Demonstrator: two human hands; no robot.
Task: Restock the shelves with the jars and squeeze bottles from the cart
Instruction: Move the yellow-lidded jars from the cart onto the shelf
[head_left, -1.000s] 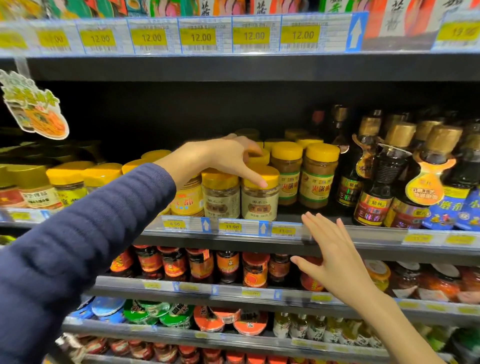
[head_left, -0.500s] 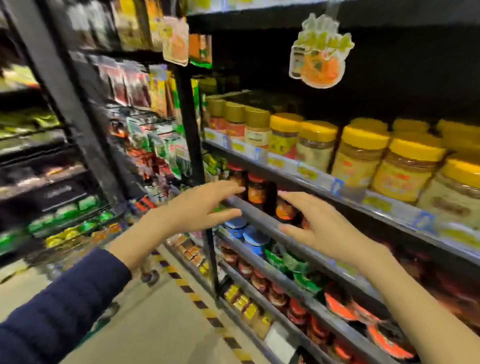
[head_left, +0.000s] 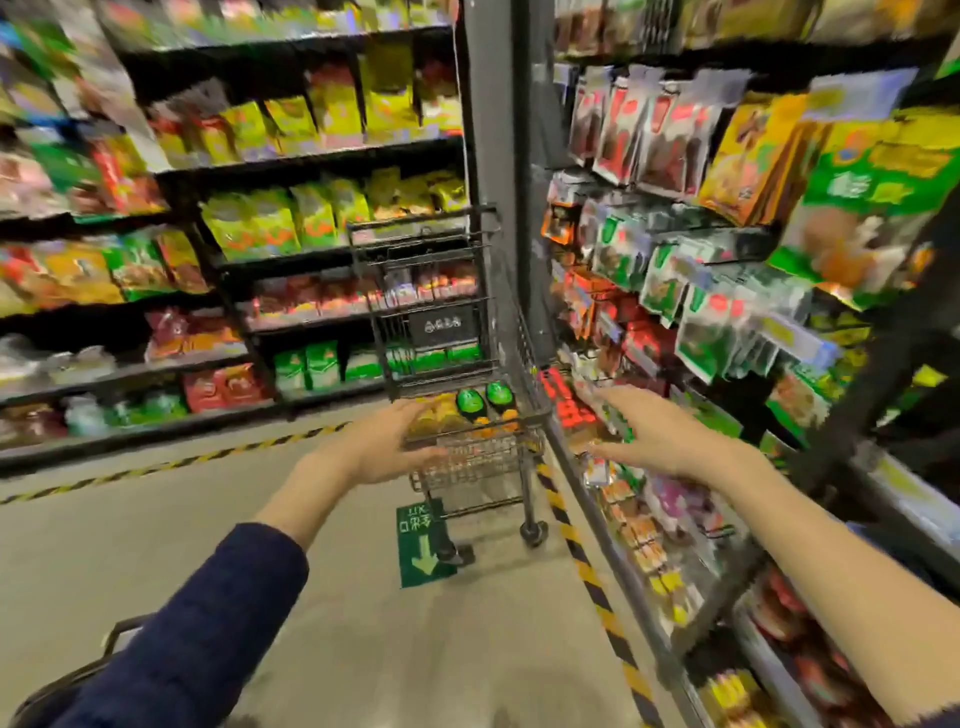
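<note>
A black wire cart (head_left: 522, 364) stands in the aisle ahead, close to the shelving on the right. In its basket lie two green-capped squeeze bottles (head_left: 483, 399) and several yellow and orange jars (head_left: 441, 415), blurred. My left hand (head_left: 382, 447) is stretched out in front of the basket's near left corner, fingers spread and empty. My right hand (head_left: 657, 434) hovers to the right of the cart, in front of the right shelving, also empty with fingers apart. The view is motion-blurred.
Shelves of packets (head_left: 311, 218) line the far side of the aisle. Hanging packets on the right shelving (head_left: 701, 291) crowd the cart's right side. A yellow-black floor stripe (head_left: 587, 566) runs along the right shelf base. A green floor arrow (head_left: 423, 543) lies under the cart. A dark handle (head_left: 124, 631) shows at bottom left.
My view has swung left, from the shelf of yellow-lidded jars to the aisle and the cart. My left hand has left the jar lid; both empty hands now reach towards the cart.
</note>
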